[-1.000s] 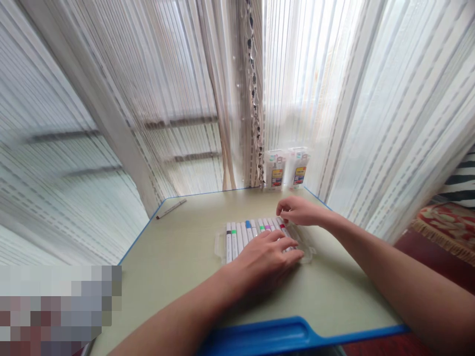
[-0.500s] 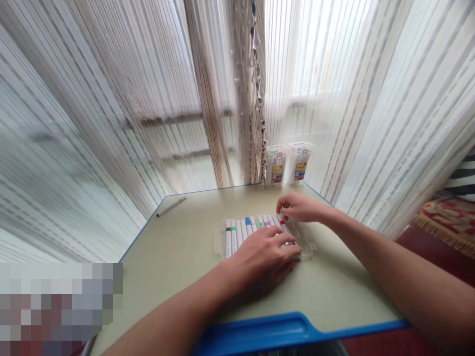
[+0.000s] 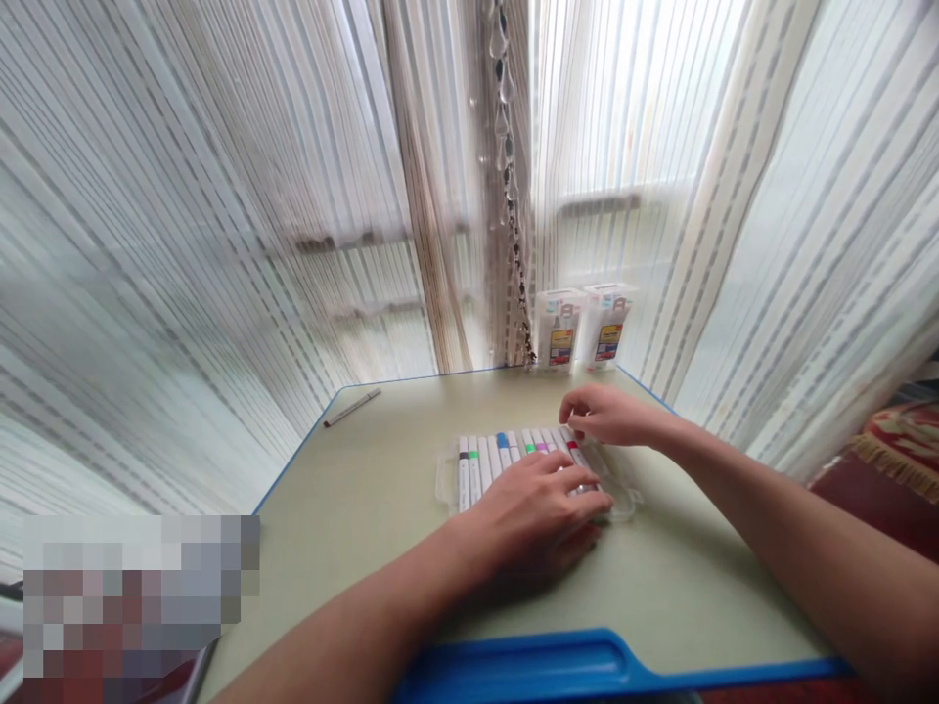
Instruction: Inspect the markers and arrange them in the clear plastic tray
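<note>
A clear plastic case (image 3: 444, 481) lies on the table, holding a row of several white markers (image 3: 485, 469) with coloured bands. My left hand (image 3: 547, 494) rests palm down across the row, its fingers stretched out over the lower part of the markers at the right. My right hand (image 3: 605, 415) is at the far right of the row, with thumb and fingers curled closed at the top end of a red-banded marker (image 3: 573, 446). Its fingertips are partly hidden. Much of the row's lower half is covered by my left hand.
A single marker (image 3: 352, 407) lies at the table's far left. Two clear cases with yellow labels, a left one (image 3: 560, 332) and a right one (image 3: 607, 328), stand at the back edge. A blue trough (image 3: 528, 663) edges the table's front. String curtains (image 3: 330, 147) hang behind.
The view has shifted a little, so the table sits slightly further right. Both hands keep nearly the same place on the case; my left fingers shift slightly over the markers.
</note>
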`<state>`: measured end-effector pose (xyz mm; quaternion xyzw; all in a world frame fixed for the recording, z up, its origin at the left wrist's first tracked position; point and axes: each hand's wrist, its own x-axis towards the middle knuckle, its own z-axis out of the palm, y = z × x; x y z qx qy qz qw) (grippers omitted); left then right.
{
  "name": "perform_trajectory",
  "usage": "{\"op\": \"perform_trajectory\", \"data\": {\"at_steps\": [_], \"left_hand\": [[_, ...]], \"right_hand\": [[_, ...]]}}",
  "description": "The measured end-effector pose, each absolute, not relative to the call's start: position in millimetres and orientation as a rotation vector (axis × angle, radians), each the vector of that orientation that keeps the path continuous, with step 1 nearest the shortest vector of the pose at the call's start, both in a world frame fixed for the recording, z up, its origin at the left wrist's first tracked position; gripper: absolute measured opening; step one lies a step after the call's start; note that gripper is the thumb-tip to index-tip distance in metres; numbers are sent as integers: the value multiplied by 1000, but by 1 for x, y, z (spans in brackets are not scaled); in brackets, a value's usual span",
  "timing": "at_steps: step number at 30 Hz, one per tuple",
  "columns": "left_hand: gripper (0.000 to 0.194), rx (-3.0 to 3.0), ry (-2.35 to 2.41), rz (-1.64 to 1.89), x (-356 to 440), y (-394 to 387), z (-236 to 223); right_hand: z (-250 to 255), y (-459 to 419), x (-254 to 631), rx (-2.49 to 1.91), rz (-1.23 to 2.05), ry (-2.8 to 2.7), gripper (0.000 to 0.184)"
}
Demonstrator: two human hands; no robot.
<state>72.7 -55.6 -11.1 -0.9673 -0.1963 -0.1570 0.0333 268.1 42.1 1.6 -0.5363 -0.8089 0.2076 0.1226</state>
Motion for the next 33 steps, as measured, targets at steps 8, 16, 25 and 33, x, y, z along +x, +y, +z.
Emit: {"op": "perform_trajectory", "data": {"at_steps": [8, 16, 25, 33], "left_hand": [[27, -2917, -552, -486, 74, -53, -14], [26, -2910, -521, -460, 75, -51, -18], [27, -2911, -530, -464, 75, -51, -16], [29, -2913, -517, -459, 75, -51, -17]], "right_hand": [[3, 41, 268, -1563, 608, -2367, 23], [2, 43, 269, -1564, 634, -2368, 23], [3, 41, 266, -1577, 600, -2364, 22], [-1, 44, 269, -1552, 654, -2349, 23]]}}
